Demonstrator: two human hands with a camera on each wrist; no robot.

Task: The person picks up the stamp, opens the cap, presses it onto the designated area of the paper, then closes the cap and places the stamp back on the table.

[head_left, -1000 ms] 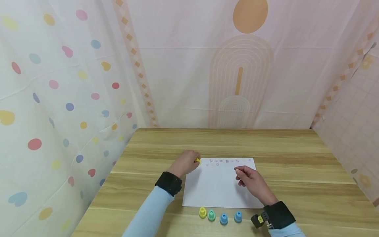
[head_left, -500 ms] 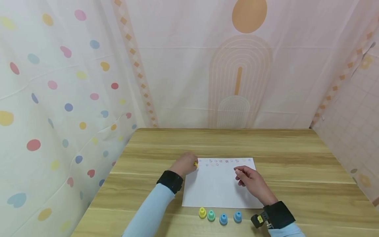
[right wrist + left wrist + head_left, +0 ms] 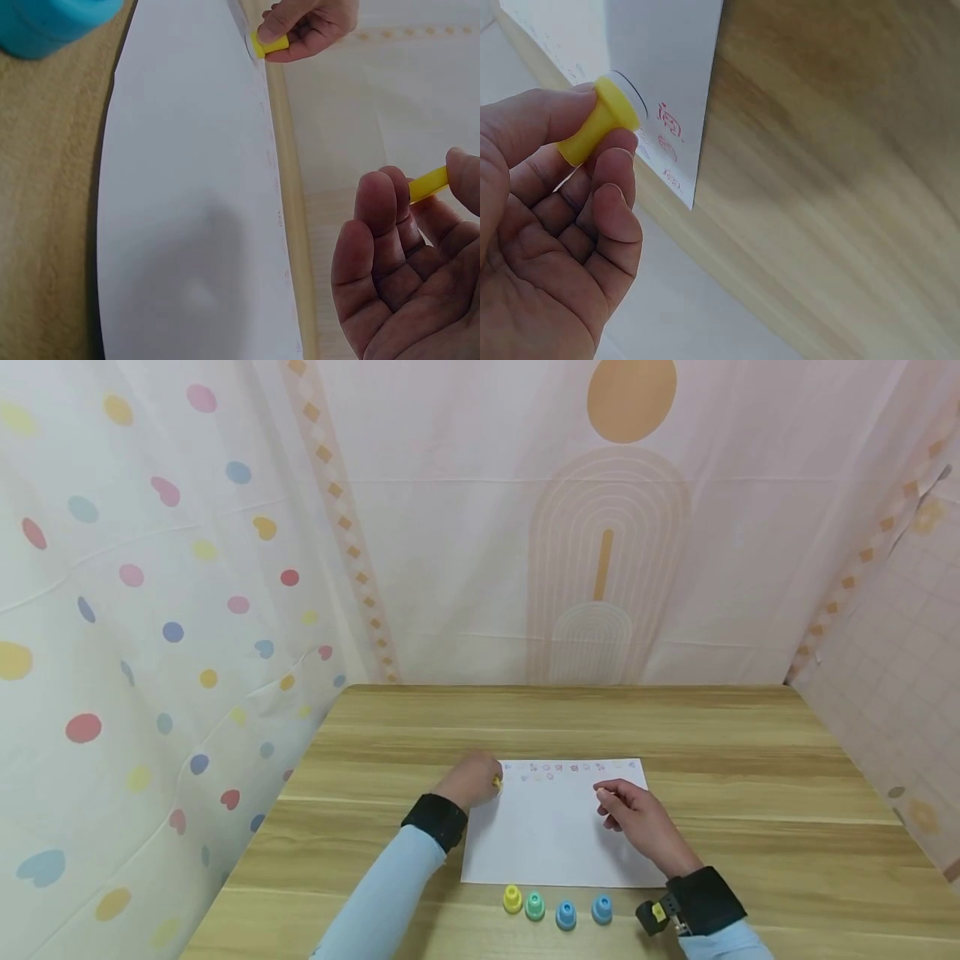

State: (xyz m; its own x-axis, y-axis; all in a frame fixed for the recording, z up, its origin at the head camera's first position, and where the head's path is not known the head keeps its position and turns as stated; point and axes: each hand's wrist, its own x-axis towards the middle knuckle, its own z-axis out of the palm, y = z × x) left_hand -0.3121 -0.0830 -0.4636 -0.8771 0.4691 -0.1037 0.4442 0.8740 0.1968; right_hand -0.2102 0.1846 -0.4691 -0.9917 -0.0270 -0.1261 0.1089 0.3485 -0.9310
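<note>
My left hand (image 3: 471, 779) pinches a yellow toy stamp (image 3: 600, 124) between thumb and fingertips, over the top left corner of a white sheet of paper (image 3: 555, 835). In the left wrist view the stamp's pale, dark-edged face is turned to the sheet, close beside small red prints (image 3: 669, 120). My right hand (image 3: 637, 821) hovers over the sheet's right side. Its thumb and finger pinch a small yellow cap-like piece (image 3: 429, 184), mostly hidden in the head view. A row of small coloured prints (image 3: 574, 768) runs along the sheet's far edge, with a shorter row below.
Along the sheet's near edge stand a yellow stamp (image 3: 512, 899), a green stamp (image 3: 535, 907) and two blue stamps (image 3: 566, 916). All are on the wooden table (image 3: 750, 760). Patterned curtains (image 3: 450, 527) hang behind and at both sides.
My left hand has moved slightly down from the sheet's top edge, toward me, with the yellow stamp still pinched. My right hand has stayed in place.
</note>
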